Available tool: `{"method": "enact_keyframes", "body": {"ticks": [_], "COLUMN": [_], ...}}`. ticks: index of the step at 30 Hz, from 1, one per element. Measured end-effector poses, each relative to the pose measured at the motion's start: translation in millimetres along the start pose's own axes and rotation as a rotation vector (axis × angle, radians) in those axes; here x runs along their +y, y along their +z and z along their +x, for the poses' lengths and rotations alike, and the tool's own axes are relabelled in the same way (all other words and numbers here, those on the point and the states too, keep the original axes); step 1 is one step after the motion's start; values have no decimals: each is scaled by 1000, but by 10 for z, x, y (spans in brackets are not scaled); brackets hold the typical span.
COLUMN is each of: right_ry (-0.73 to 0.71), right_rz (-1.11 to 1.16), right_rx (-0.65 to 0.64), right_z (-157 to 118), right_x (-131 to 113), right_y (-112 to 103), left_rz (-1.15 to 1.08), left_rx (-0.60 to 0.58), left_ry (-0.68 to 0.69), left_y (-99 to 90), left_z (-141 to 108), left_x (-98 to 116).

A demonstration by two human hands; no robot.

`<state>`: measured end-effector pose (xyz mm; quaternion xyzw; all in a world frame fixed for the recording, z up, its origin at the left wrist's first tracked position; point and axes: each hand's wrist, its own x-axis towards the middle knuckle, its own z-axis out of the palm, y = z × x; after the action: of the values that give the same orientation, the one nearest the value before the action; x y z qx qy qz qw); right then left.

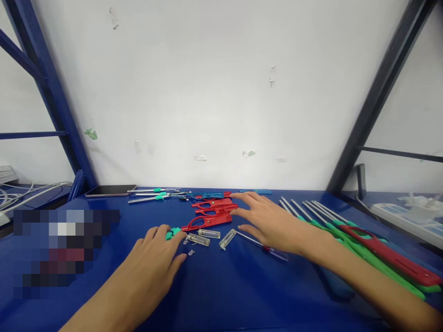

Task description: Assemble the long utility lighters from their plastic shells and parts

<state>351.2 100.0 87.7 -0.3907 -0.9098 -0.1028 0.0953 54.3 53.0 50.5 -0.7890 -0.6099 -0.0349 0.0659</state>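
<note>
My left hand is low over the table at left of centre, thumb apart from the fingers, its fingertips at a few small green plastic parts. Fingers spread, my right hand reaches over red lighter half-shells, its fingertips at their right ends; whether it touches them I cannot tell. Between the hands lie clear fuel tanks and tiny clear pieces. Below my right palm is a screwdriver with a clear and purple handle, partly hidden. A blue shell lies behind the red ones.
Metal lighter tubes with green parts lie at the back left, near a phone. Several long lighters, among them a red one, fan out beside my right forearm. A white power strip stands at right. Blue frame posts flank the wall.
</note>
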Motion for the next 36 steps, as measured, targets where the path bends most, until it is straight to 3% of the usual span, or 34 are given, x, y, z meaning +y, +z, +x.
{"method": "enact_keyframes", "body": {"ticks": [4,8,14,22,26,30,36], "right_ry": [-84,-158,-192,-170,-104,-64,-117], "right_rz": [-8,-4,-47,-101,-90,-69,46], "right_rx": [-60,-102,-128,-92,-29,23,-22], "right_z": [419,652,732,767,650,333,-275], "right_x": [121,111,46,9,75,62,-310], "right_y": [105,215,291,196,41,-174,-254], "left_rz": [83,151,206,205,195,179,160], "left_rx": [-84,-97,-79,-46,-27,-24,-45], "left_ry": [-88,-157,-205,-221,-229,-226,-184], "left_y": [-10,-47,-67,12,-8,-40,-47], "left_z": [22,14,-24,7,-16,-38,-32], "left_x": [-206,-314,-368,-424,-442,-418,-287]}}
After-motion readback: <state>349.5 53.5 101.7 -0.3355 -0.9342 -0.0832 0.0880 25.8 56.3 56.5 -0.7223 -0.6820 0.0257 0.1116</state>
